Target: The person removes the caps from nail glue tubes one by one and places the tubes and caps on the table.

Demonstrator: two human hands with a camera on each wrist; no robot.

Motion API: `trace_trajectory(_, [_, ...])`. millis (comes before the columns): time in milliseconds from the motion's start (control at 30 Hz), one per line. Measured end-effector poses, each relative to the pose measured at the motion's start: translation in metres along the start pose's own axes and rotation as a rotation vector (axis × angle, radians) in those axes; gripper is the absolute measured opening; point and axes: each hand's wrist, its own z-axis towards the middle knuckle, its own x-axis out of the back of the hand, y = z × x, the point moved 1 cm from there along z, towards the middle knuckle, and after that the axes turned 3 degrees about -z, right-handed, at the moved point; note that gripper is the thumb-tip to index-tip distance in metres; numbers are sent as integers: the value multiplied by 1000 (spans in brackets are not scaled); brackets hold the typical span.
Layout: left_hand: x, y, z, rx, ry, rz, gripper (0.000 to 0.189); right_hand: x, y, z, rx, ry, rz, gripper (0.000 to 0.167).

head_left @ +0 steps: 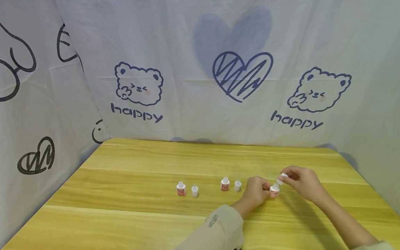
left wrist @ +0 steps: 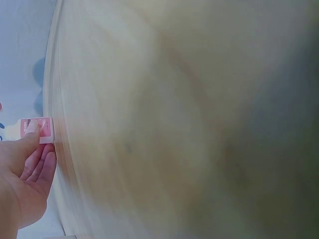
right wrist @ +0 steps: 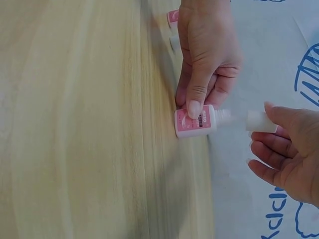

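Observation:
My left hand [head_left: 256,191] grips a small white glue bottle [head_left: 274,191] with a pink label, which stands upright on the table toward the right. In the right wrist view the thumb lies across the label of that bottle [right wrist: 192,131]. Its neck is uncapped. Just above the neck, my right hand [head_left: 304,182] pinches a white cap [head_left: 282,177] between thumb and fingers. The right wrist view shows a narrow gap between the neck and the cap [right wrist: 260,122]; whatever is in that gap is too blurred to tell.
Left of my hands, two similar uncapped bottles, one near the middle [head_left: 225,184] and one farther left [head_left: 181,189], stand on the wooden table [head_left: 125,218]. Beside each is an upturned cap [head_left: 195,191] with a thin stem pointing up. A printed white curtain [head_left: 187,114] hangs behind.

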Motion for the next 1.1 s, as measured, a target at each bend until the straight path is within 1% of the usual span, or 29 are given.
trace_trajectory(300, [-1,0,0,7,2,-3,9,4,5,-4,-17,3,17,10])
trace_trajectory(700, [1,1,-1,-46,18,27,8,5,12,-10,-74,-11,54,14])
trace_trajectory(1000, [1,1,-2,-29,19,12,9,6,14,-11,-98,-41,66,14])
trace_trajectory(1100, [0,1,-1,-22,18,9,9,7,16,-11,-79,-54,61,11])
